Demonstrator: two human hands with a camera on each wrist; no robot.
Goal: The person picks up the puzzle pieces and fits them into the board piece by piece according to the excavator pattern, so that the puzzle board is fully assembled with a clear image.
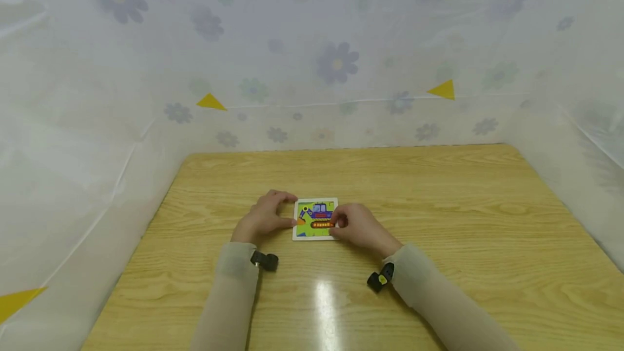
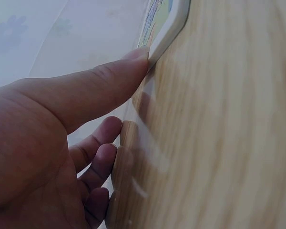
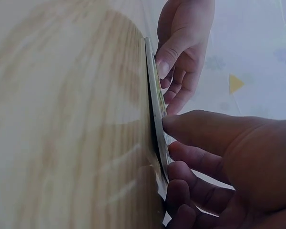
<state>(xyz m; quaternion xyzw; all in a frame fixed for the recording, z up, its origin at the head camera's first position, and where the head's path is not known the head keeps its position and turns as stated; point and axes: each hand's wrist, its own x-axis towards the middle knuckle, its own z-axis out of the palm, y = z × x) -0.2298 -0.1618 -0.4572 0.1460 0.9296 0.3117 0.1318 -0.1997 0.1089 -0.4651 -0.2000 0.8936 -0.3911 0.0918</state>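
A small jigsaw puzzle board (image 1: 303,232) with a white rim lies flat on the table, its picture a purple excavator on green. At its left side is my left hand (image 1: 265,215), thumb on the left edge and index fingertip by the far left corner. In the left wrist view the left thumb (image 2: 102,88) is straight and touches the white rim. My right hand (image 1: 361,226) holds the board's right side with bent thumb and index finger, covering part of the picture. The right wrist view shows the right thumb (image 3: 200,129) against the rim, other fingers curled beside it.
The wooden table (image 1: 439,194) extends around the board on all sides. A white flowered curtain (image 1: 302,58) encloses its back and sides, with yellow triangles (image 1: 443,90) on it. Black cameras (image 1: 265,260) sit on both wrists.
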